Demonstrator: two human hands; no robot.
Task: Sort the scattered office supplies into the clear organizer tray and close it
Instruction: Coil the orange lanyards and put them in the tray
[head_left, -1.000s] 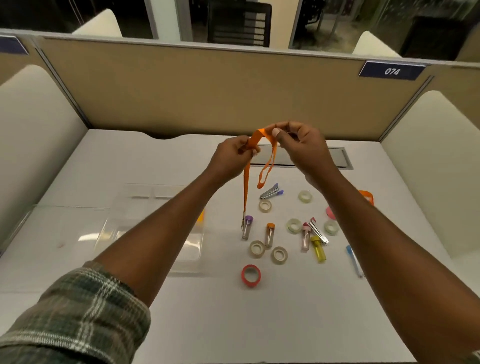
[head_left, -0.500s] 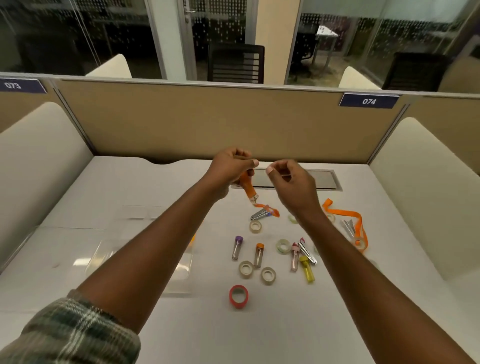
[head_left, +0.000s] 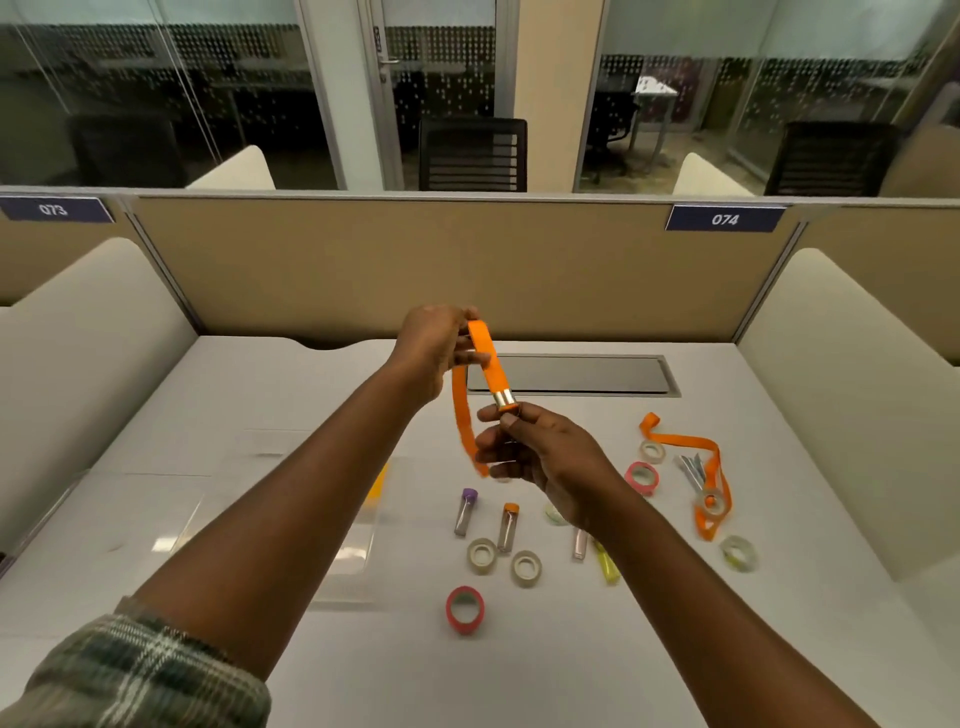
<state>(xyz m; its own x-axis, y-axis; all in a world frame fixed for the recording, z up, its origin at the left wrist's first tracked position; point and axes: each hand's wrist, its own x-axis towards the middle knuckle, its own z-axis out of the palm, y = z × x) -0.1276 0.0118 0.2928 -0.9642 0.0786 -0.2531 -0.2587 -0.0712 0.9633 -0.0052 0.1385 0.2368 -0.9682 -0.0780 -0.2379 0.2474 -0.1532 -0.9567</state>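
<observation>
Orange lanyard (head_left: 480, 358) looped upright between left hand (head_left: 434, 345) and right hand (head_left: 540, 457)

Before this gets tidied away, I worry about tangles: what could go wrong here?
The orange strap is looped loosely between the left hand and right hand, so its free end could spring open. Lowered, it may sweep the small tubes or tape rolls beneath.

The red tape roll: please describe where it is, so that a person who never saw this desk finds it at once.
Start at the white desk and look at its near part, between the person's two forearms. There the red tape roll sits apart, nearer to the person than the two beige tape rolls. It is the only roll with a red rim, and it stands tilted while the beige ones lie flat.
</observation>
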